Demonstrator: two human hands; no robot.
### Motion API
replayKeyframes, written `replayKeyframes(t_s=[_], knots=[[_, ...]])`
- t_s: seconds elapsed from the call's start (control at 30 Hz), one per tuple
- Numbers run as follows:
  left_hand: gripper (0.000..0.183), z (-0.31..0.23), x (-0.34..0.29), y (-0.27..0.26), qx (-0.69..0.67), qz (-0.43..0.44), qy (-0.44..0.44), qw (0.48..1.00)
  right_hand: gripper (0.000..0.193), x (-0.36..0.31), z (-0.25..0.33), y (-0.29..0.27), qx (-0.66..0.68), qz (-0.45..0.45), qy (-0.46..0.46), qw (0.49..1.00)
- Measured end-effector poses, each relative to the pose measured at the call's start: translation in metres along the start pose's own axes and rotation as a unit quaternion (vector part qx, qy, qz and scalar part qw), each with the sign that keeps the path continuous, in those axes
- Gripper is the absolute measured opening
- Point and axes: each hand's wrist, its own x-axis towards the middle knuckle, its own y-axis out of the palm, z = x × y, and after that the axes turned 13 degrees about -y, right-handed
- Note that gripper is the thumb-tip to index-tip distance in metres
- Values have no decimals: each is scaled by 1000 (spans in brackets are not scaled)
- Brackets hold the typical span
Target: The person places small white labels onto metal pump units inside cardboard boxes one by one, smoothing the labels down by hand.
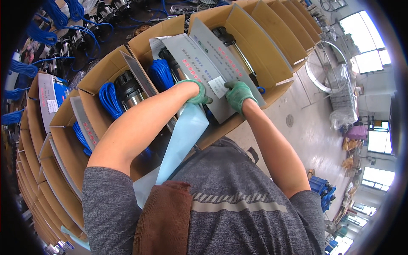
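My left hand (198, 92), in a green glove, is closed at the top of a long light blue paper strip (186, 131) that hangs toward my shirt. My right hand (240, 97), in a matching glove, has its fingers curled at the edge of a small white label (217, 86). The label lies against the grey printed flap (204, 63) of a carton. Under and beside this flap sit a coil of blue cable (161, 74) and a dark-topped metal pump (170, 59). What the left fingertips touch is partly hidden.
Open brown cartons (259, 46) stand in a curved row to both sides. One on the left holds another blue cable coil (111, 100) and pump (127, 87). More pumps with blue cables (63, 44) stand beyond. A brown cloth (163, 219) hangs at my chest.
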Motion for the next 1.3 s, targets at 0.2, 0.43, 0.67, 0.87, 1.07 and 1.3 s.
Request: replayKeyframes(t_s=[0.2, 0.43, 0.67, 0.87, 1.07, 1.3], knots=[[63, 0, 0, -1, 18, -10, 18, 1000, 38, 1, -3, -1, -63, 58, -12, 996], [69, -2, -2, -2, 67, -38, 15, 997, 28, -3, 3, 0, -177, 88, -62, 978], [79, 0, 6, -1, 75, -33, -5, 997, 22, 13, 7, -21, -245, 254, -126, 927], [72, 6, 20, -1, 43, -14, 3, 999, 48, 55, 30, 0, -113, 79, -293, 946], [53, -9, -34, -33, -62, -35, 6, 997, 46, 36, 38, -59, 152, 88, -337, 925], [28, -69, -173, -77, -320, -203, -17, 925, 39, 6, -39, -144, 534, 36, -289, 794]])
